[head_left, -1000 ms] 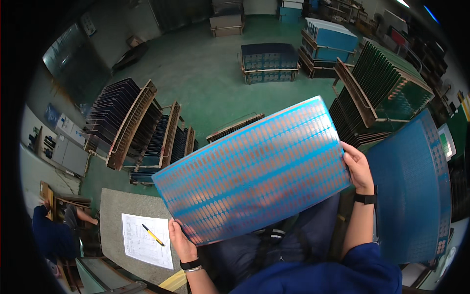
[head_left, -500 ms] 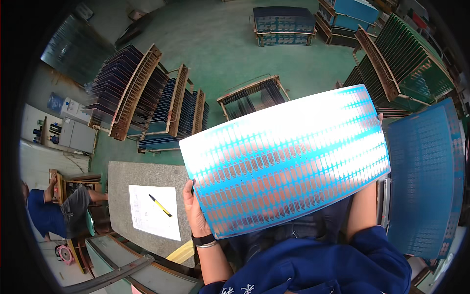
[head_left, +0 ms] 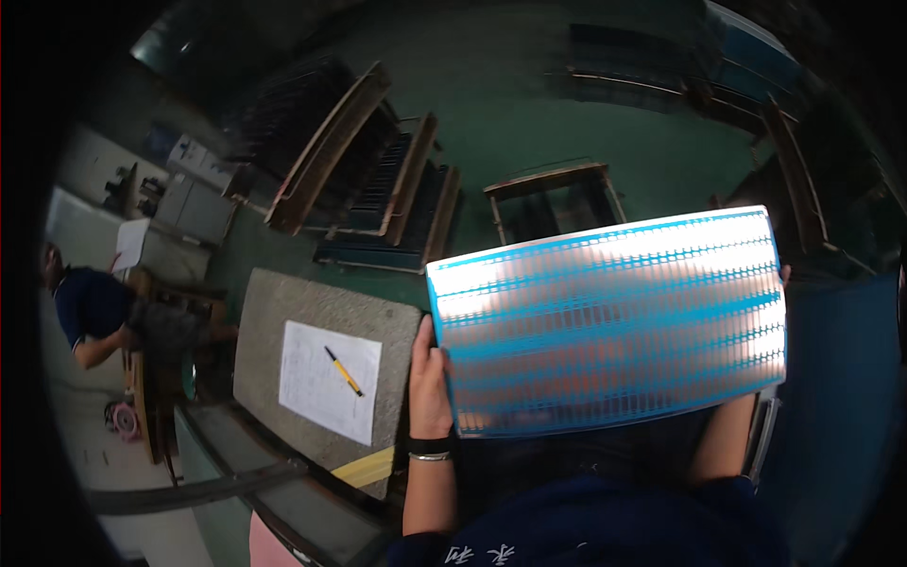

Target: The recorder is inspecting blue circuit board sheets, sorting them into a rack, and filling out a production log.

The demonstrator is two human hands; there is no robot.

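A large blue and copper circuit board panel is held up in front of me, with glare across its upper part. My left hand is closed on its left edge, thumb at the rim. At the opposite edge my right hand grips the panel; only its fingertips show, the rest being behind the board. To the left of the panel, a grey speckled board bears a white sheet of paper with a yellow and black pen lying on it.
Slotted racks with upright panels stand at the far left, and a smaller rack stands beyond my panel. A big blue panel is on the right. At the left edge a person in dark blue sits near a pink fan.
The panel has turned closer to level and shifted right in the picture, with both hands still on it. The view has swung and darkened. The person at the left has moved their arms.
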